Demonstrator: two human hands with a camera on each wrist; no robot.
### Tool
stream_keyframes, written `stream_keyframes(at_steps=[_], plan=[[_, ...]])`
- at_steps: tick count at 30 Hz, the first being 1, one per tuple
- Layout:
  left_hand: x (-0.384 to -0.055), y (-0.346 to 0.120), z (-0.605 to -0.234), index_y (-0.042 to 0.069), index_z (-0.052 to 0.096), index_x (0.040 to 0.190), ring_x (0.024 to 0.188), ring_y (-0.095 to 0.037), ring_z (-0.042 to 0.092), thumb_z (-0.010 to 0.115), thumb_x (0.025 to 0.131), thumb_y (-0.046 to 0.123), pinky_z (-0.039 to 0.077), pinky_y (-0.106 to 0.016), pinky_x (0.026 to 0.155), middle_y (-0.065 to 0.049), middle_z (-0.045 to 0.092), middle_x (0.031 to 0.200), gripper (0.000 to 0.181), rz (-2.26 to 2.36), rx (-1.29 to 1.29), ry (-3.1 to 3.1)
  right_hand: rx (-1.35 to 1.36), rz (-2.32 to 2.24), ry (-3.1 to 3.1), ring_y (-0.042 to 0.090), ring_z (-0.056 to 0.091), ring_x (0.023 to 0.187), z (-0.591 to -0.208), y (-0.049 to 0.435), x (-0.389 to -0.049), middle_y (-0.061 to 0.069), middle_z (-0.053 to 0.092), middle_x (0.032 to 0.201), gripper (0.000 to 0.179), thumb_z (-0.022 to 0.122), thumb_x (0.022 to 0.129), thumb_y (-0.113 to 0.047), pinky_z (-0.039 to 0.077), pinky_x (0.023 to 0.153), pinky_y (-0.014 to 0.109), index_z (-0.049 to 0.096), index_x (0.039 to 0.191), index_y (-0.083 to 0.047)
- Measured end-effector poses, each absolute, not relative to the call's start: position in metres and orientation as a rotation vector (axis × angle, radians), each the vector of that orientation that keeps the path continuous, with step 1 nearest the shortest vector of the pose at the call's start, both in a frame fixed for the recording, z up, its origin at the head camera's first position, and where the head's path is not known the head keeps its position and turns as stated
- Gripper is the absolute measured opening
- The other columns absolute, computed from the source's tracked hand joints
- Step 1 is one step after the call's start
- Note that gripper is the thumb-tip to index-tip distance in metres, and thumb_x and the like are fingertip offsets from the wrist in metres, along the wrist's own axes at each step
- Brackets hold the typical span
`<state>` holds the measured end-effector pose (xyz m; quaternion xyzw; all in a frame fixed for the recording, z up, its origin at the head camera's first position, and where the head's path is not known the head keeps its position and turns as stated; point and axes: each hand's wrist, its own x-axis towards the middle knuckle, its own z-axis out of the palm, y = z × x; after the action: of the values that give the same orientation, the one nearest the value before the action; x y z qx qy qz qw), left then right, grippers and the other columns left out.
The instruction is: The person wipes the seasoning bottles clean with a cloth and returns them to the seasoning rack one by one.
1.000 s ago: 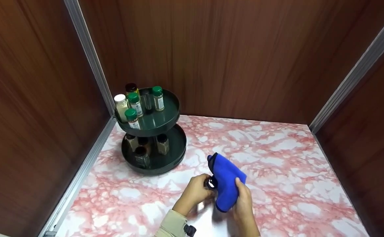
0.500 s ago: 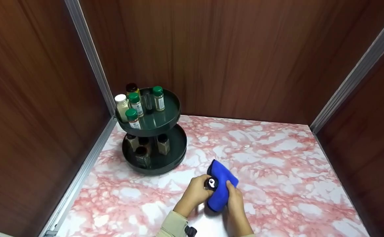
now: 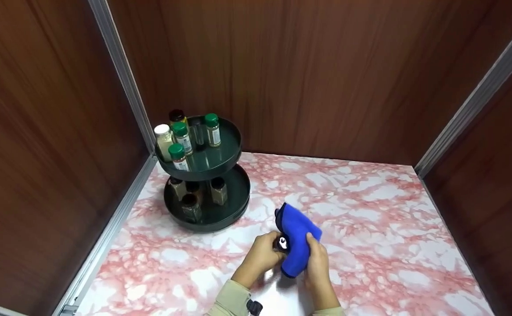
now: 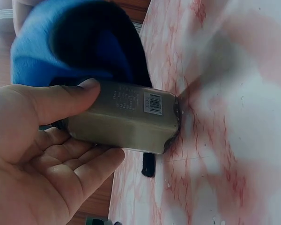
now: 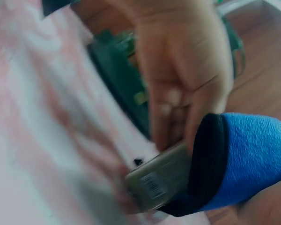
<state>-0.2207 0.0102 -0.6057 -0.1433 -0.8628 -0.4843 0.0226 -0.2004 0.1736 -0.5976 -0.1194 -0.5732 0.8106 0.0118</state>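
In the head view my left hand [image 3: 261, 254] grips a spice bottle [image 3: 282, 243] by its dark-capped end. The left wrist view shows the square bottle [image 4: 126, 119] with grey-brown contents and a barcode label, tilted just over the tabletop. Its thumb lies on one face, with fingers along the opposite side. My right hand [image 3: 318, 263] holds a blue cloth [image 3: 299, 232] with black edging, bent against the bottle's right side. In the right wrist view the cloth [image 5: 257, 154] curves beside the bottle [image 5: 159, 180]. The fingers behind the cloth are hidden.
A dark green two-tier turntable [image 3: 234, 210] stands to the left. Several bottles with green, white or dark caps sit on its upper tier [image 3: 221, 160]; several dark-capped bottles [image 3: 218, 191] are below. Wood-patterned walls [image 3: 326, 79] enclose the pink-and-white marbled tabletop [image 3: 370, 228].
My right hand and the cloth moved left and down along the bottle, then back up a little. My left hand has kept the bottle in nearly the same place.
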Motion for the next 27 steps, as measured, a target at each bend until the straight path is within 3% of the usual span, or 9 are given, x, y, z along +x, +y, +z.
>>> stream_keyframes(at_steps=[5,9,18,22,27], plan=[[-0.221,0.011,-0.606,0.001,0.071,0.112,0.091,-0.016,0.066,0.079,0.071,-0.002,0.054,-0.033,0.084,-0.010,0.075,0.102,0.042,-1.516,-0.424,-2.675,-0.535,2.380,-2.004,0.012,0.069,0.082,-0.620,0.176,-0.205,0.006,0.075,0.093,0.047,0.050,0.106,-0.029,0.055,0.078,0.025,0.063,0.120,0.013],[-0.221,0.011,-0.606,0.002,0.071,0.117,0.099,-0.015,0.068,0.083,0.073,0.000,0.054,-0.034,0.090,-0.007,0.075,0.108,0.046,-1.584,-0.418,-2.677,-0.602,2.325,-2.032,0.012,0.067,0.076,-0.615,0.182,-0.195,0.003,0.073,0.084,0.044,0.053,0.104,-0.029,0.055,0.073,0.026,0.065,0.113,0.012],[-0.222,0.011,-0.607,0.004,0.072,0.113,0.098,-0.022,0.070,0.079,0.071,-0.003,0.054,-0.034,0.090,-0.008,0.077,0.104,0.043,-1.600,-0.443,-2.650,-0.426,2.522,-1.762,0.015,0.071,0.087,-0.582,0.183,-0.184,0.004,0.075,0.096,0.048,0.047,0.107,-0.034,0.058,0.081,0.030,0.058,0.127,0.009],[-0.222,0.012,-0.607,0.005,0.072,0.111,0.096,-0.027,0.070,0.077,0.069,-0.005,0.054,-0.034,0.087,-0.009,0.076,0.102,0.044,-1.585,-0.446,-2.658,-0.368,2.537,-1.743,0.016,0.072,0.090,-0.590,0.177,-0.194,0.006,0.075,0.100,0.051,0.046,0.108,-0.033,0.058,0.084,0.031,0.054,0.131,0.011],[-0.221,0.012,-0.608,-0.001,0.070,0.114,0.094,-0.024,0.068,0.078,0.071,-0.005,0.054,-0.033,0.084,-0.012,0.075,0.104,0.045,-1.568,-0.405,-2.677,-0.470,2.354,-2.004,0.011,0.069,0.083,-0.612,0.173,-0.201,0.004,0.074,0.093,0.050,0.048,0.107,-0.035,0.056,0.078,0.025,0.062,0.122,0.011]])
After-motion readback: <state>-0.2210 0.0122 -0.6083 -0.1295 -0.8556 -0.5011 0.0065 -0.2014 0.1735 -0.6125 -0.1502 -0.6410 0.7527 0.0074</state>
